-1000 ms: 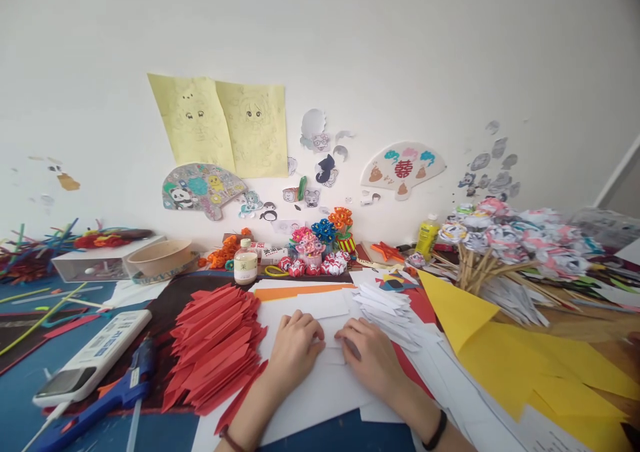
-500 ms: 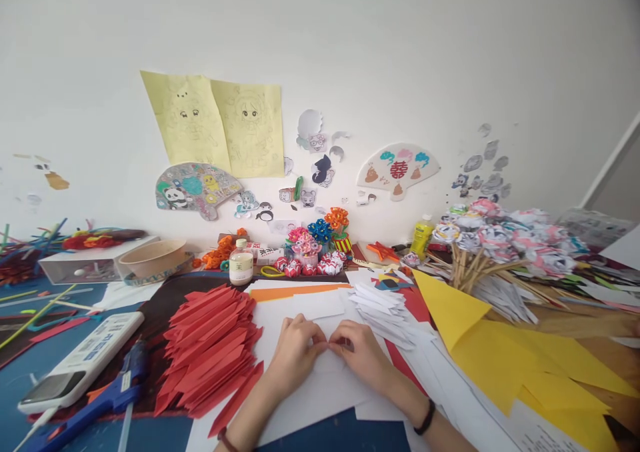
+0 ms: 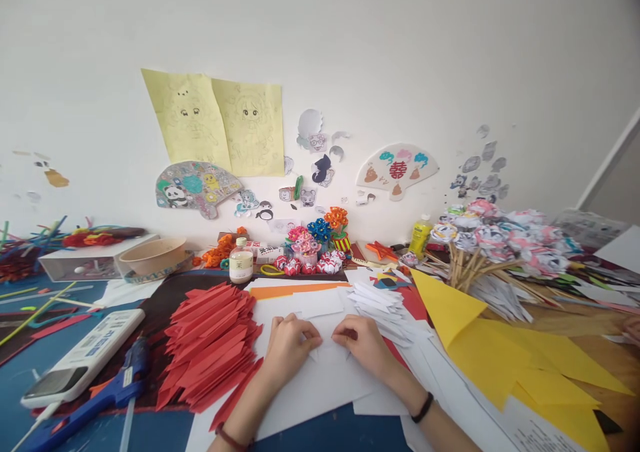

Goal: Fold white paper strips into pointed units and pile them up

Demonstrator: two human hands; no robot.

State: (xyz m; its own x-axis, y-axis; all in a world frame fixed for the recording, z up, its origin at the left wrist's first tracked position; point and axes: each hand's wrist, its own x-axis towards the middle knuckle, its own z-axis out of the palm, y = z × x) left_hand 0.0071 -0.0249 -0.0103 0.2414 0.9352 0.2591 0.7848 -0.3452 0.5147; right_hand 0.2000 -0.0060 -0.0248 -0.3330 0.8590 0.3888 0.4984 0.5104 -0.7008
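Note:
My left hand and my right hand face each other above white paper sheets, thumbs and fingertips pinched. Between them is a small piece of white paper, gripped from both sides; its outline is hard to make out against the sheets below. Left of my left hand lies a large pile of folded red paper pieces. Just beyond my right hand is a heap of folded white paper pieces. A loose white slip rests past my fingertips.
At left lie a blue glue gun and a white power strip. Yellow paper spreads at right. Along the back stand a small bottle, craft flowers and paper roses on sticks. A person's hand shows at the right edge.
My fingertips, together before, have moved apart, the left hand shifting left and the right hand slightly right. At the right edge, the other person's arm has drawn back.

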